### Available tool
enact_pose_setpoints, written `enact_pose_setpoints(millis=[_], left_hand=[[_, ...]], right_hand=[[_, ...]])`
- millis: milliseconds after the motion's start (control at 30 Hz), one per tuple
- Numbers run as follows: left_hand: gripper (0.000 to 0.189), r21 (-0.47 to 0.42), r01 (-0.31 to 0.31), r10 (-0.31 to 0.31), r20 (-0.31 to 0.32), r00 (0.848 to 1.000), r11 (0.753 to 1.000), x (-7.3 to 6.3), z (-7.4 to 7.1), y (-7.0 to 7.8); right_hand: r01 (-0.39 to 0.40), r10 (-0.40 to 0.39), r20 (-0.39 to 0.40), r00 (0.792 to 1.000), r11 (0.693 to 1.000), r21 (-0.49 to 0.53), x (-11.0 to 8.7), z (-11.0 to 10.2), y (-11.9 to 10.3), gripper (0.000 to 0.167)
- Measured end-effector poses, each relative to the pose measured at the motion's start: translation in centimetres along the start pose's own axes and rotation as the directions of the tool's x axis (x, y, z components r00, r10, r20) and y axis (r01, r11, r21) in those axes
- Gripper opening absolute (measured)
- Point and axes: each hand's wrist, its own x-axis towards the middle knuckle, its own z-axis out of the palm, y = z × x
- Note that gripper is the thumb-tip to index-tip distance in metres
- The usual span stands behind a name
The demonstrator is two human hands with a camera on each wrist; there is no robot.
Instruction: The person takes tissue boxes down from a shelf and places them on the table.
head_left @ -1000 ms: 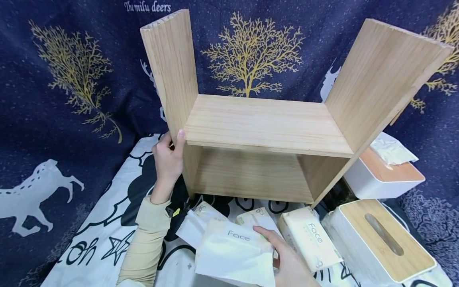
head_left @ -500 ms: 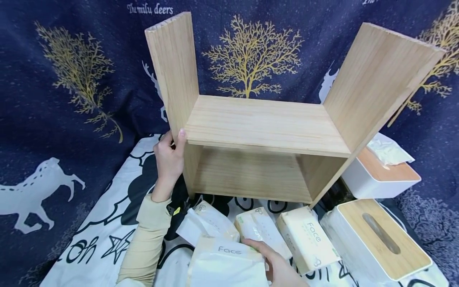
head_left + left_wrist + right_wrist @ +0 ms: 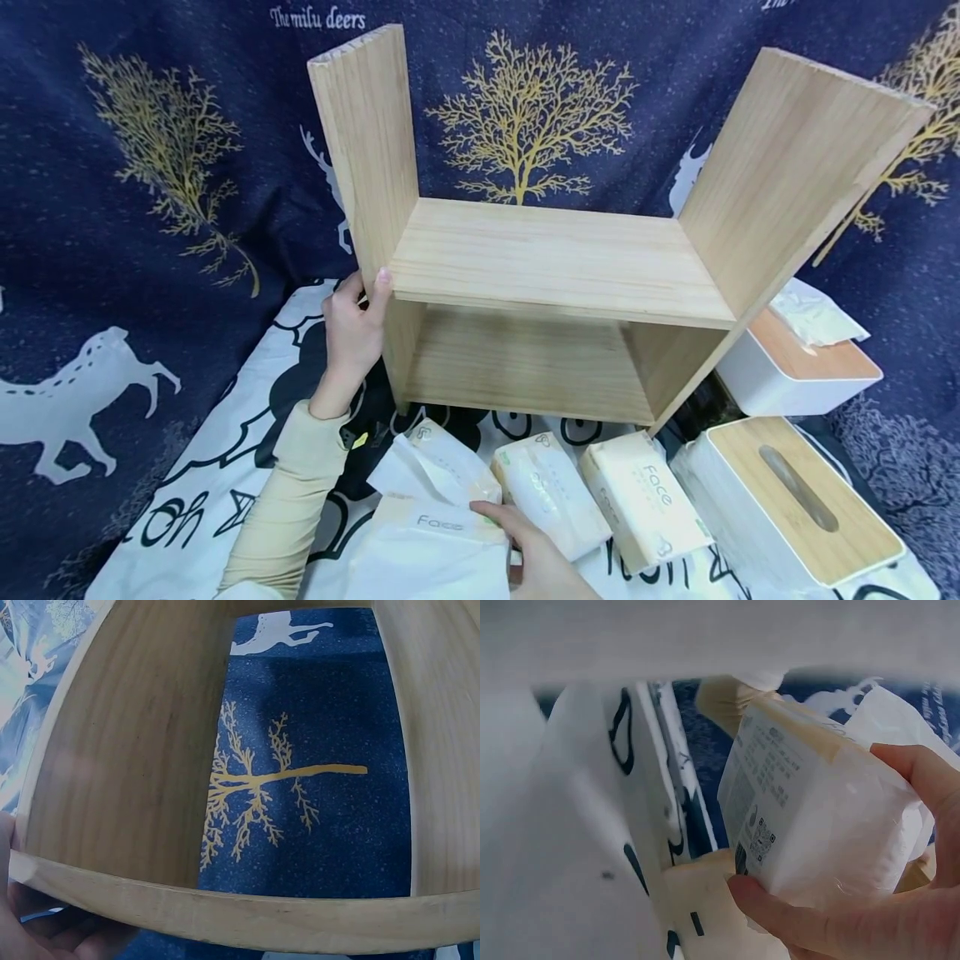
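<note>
A light wooden shelf (image 3: pixel 555 258) with two tall side panels stands in the middle of the head view. My left hand (image 3: pixel 354 337) grips its left side panel, thumb on the front edge; the left wrist view shows curled fingers (image 3: pixel 94 934) behind that edge. At the bottom of the head view, my right hand (image 3: pixel 536 554) holds a white tissue pack (image 3: pixel 435 554) marked "Face" by its right end. In the right wrist view the thumb and fingers clasp this pack (image 3: pixel 832 817), its printed side showing. Part of it runs out of the head view.
Before the shelf lie a torn-open tissue pack (image 3: pixel 438 462) and two more packs (image 3: pixel 551 496), (image 3: pixel 648 500). At right are a wood-lidded tissue box (image 3: pixel 780 500) and another box (image 3: pixel 798 358) with a tissue sticking out. A dark blue cloth (image 3: pixel 187 350) hangs behind.
My right hand has moved left with the tissue pack, uncovering the middle pack behind it. The left hand stays on the side panel; its forearm has shifted slightly left.
</note>
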Motion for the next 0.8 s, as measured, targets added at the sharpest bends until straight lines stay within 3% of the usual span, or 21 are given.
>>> enact_pose_setpoints(millis=[233, 400, 567, 667, 800], left_hand=[[0.042, 0.011, -0.008, 0.008, 0.006, 1.000, 1.000, 0.0, -0.1, -0.1], [0.044, 0.017, -0.020, 0.020, 0.007, 1.000, 1.000, 0.1, 0.0, -0.1], [0.044, 0.014, -0.035, 0.035, -0.002, 0.999, 0.999, 0.1, 0.0, -0.2], [0.043, 0.015, -0.041, 0.041, -0.006, 0.999, 0.999, 0.1, 0.1, -0.3], [0.043, 0.015, -0.040, 0.040, -0.006, 0.999, 0.999, 0.0, 0.1, -0.4]], right_hand=[[0.014, -0.014, 0.000, 1.000, 0.994, -0.109, 0.8, 0.1, -1.4, 0.086], [0.101, -0.110, -0.064, 0.992, 0.985, -0.136, 1.0, -0.1, -2.3, 0.087], [0.188, -0.242, -0.224, 0.944, 0.953, -0.238, 1.6, 0.1, -2.4, 0.090], [0.165, -0.275, -0.312, 0.909, 0.927, -0.338, 2.0, 0.4, -2.2, 0.090], [0.136, -0.297, -0.372, 0.879, 0.906, -0.402, 2.5, 0.7, -1.8, 0.089]])
